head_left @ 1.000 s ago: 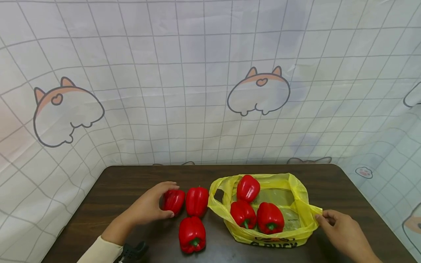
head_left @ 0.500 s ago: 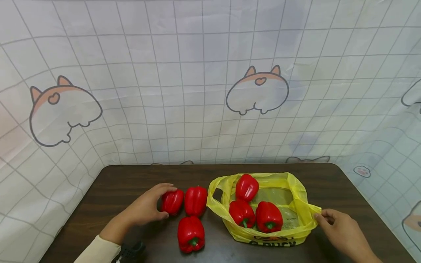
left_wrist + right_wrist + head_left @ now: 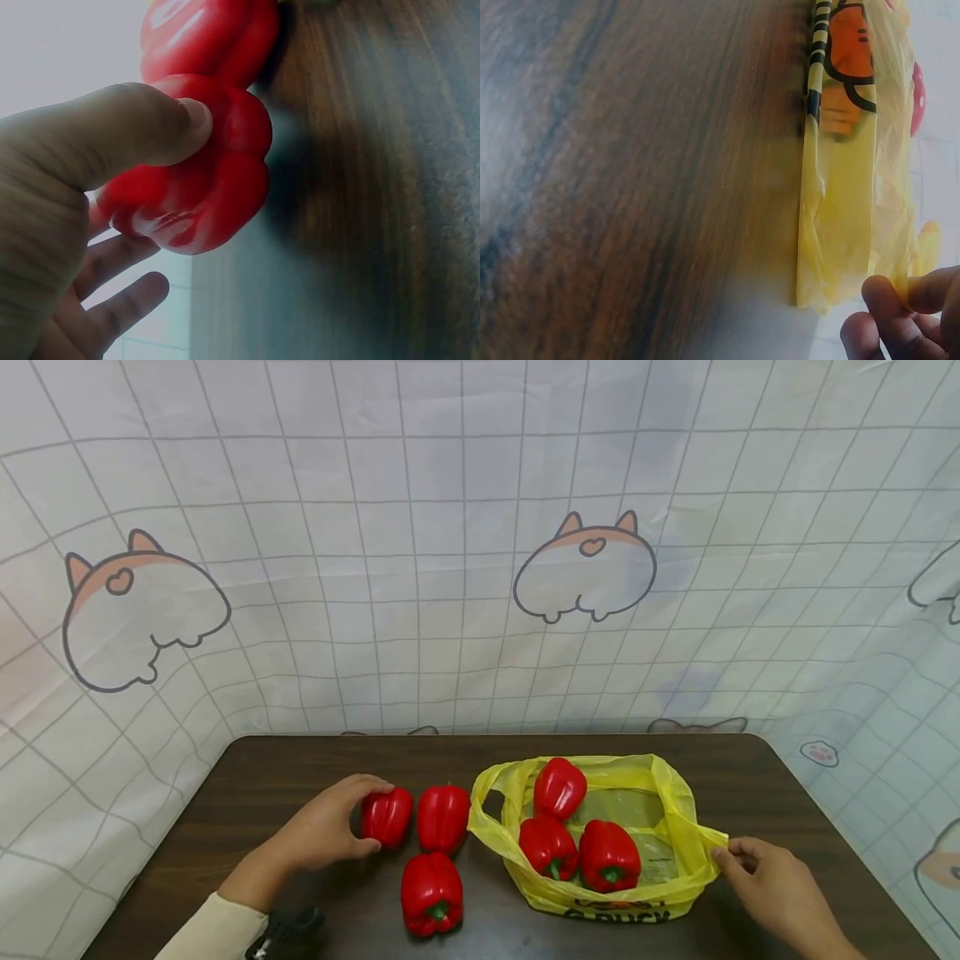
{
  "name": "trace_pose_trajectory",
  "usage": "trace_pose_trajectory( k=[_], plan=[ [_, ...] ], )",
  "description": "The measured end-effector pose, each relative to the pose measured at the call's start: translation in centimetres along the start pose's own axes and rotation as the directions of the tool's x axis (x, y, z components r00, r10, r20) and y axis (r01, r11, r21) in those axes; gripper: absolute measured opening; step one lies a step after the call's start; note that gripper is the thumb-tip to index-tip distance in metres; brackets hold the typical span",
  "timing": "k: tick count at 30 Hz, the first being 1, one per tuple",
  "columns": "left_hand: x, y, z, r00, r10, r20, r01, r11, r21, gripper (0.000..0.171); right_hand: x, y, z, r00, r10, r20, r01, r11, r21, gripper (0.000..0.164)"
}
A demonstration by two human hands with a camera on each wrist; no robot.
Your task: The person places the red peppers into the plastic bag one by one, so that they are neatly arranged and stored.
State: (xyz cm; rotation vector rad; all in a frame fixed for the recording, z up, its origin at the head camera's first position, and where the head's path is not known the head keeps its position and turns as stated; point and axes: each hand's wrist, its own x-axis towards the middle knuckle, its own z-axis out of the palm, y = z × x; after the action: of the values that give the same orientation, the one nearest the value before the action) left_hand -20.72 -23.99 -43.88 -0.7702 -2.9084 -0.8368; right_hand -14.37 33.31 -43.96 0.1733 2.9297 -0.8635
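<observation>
Gripped pepper (image 3: 387, 817) sits at nine o'clock of the yellow bag (image 3: 611, 906), with the left hand (image 3: 322, 828) curled about it, thumb on one side and fingers on the other. At the bag's three o'clock, the right hand (image 3: 780, 885) pinches the rim between thumb and fingers. Just beside the gripped pepper, at its three o'clock, lies a second pepper (image 3: 443, 818); a third pepper (image 3: 432, 895) is at its five. Inside the open bag, three red peppers (image 3: 610, 855) rest around eleven, nine and six. Under everything spreads a dark wooden table (image 3: 480, 935); toward twelve hangs a gridded cloth (image 3: 420, 568) with cartoon animals.
</observation>
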Motion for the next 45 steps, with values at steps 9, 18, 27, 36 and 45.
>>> trace_pose_trajectory(
  k=[9, 18, 27, 36, 45],
  plan=[
    [0.5, 0.6, -1.1, 0.996, -0.014, -0.083, 0.010, 0.999, -0.043, 0.067, 0.0, 0.0, 0.1, 1.000, 0.000, -0.012, -0.001, 1.000, -0.009, 0.055],
    [1.8, 2.5, -1.5, 0.990, 0.020, -0.139, -0.033, 0.996, -0.088, 0.068, 0.0, 0.0, 0.1, 1.000, 0.004, -0.003, -0.004, 1.000, -0.010, 0.052],
    [4.0, 5.3, -1.1, 0.990, 0.074, -0.121, -0.087, 0.990, -0.109, 0.068, -0.2, -0.3, 0.1, 0.999, 0.026, 0.019, -0.027, 1.000, 0.008, 0.043],
    [5.2, 6.7, -0.4, 0.988, 0.120, -0.101, -0.132, 0.984, -0.123, 0.068, -0.2, 0.2, -0.2, 0.999, 0.025, 0.046, -0.024, 1.000, -0.021, 0.062],
    [6.6, 7.9, 0.2, 0.984, 0.147, -0.097, -0.159, 0.978, -0.133, 0.067, 0.1, 0.3, 0.0, 0.999, 0.029, 0.045, -0.029, 1.000, -0.005, 0.063]
  ],
)
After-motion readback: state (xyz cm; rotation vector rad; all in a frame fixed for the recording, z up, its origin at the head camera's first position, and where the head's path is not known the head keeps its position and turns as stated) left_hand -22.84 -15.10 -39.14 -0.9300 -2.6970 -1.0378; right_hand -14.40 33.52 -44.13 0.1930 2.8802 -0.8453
